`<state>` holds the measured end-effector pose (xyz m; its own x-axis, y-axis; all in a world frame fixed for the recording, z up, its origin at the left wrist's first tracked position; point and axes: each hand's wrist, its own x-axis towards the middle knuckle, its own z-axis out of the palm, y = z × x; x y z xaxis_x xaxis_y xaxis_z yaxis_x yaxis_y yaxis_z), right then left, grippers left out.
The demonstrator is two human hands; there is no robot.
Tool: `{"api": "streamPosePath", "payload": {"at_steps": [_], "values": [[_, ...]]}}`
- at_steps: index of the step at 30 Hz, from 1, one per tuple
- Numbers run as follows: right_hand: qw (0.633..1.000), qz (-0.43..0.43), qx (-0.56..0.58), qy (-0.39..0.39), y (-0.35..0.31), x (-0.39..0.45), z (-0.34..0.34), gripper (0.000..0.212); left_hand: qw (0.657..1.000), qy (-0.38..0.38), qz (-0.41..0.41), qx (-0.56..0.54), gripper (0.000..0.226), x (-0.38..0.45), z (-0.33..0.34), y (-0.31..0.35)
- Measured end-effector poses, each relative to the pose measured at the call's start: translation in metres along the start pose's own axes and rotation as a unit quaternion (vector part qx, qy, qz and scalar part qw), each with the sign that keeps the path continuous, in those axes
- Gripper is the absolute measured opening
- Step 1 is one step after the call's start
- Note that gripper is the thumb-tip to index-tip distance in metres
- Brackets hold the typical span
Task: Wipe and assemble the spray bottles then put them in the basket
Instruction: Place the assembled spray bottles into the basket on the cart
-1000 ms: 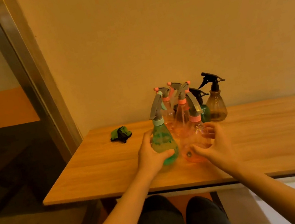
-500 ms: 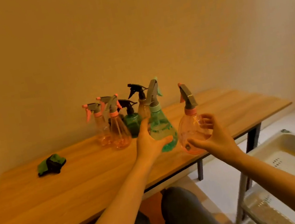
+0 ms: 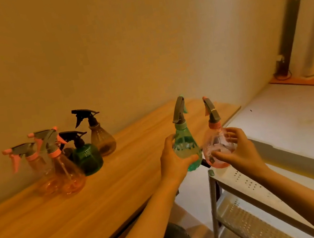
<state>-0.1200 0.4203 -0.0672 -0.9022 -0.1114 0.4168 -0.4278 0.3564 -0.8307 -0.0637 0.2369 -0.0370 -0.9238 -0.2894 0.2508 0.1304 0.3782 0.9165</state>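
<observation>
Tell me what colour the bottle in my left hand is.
Translucent green bottle, grey trigger, head view.

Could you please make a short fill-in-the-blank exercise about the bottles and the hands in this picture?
1. The left hand holds the ____ spray bottle.
2. The right hand holds the ____ spray bottle.
3. Both held bottles have ____ trigger heads.
4. The other bottles stand on the wooden ____.

Missing words: green; pink; grey; table

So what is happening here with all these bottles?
A person holds two assembled spray bottles above the table edge: the left hand grips a green bottle, the right hand a pink bottle. Both are carried toward the white basket beside the wooden table. More bottles stand by the wall.
</observation>
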Motion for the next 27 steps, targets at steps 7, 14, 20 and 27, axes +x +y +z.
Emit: {"api": "streamPosePath", "payload": {"at_steps": [7,14,20,27], "values": [[0.997,0.066,-0.04,0.02,0.072,0.012,-0.039,0.088,0.998,-0.035,-0.008,-0.042,0.079,0.016,0.06,-0.015],[0.995,0.083,-0.049,0.014,0.127,0.021,-0.05,0.095,0.998,-0.051,-0.017,-0.043,0.078,0.018,0.1,-0.034],[0.995,0.084,-0.052,0.005,0.162,0.031,-0.045,0.105,0.996,-0.069,-0.024,-0.047,0.078,0.019,0.111,-0.047],[0.992,0.065,-0.102,0.02,0.184,0.041,-0.04,0.083,0.997,-0.065,-0.022,-0.047,0.078,0.023,0.11,-0.055]]}}
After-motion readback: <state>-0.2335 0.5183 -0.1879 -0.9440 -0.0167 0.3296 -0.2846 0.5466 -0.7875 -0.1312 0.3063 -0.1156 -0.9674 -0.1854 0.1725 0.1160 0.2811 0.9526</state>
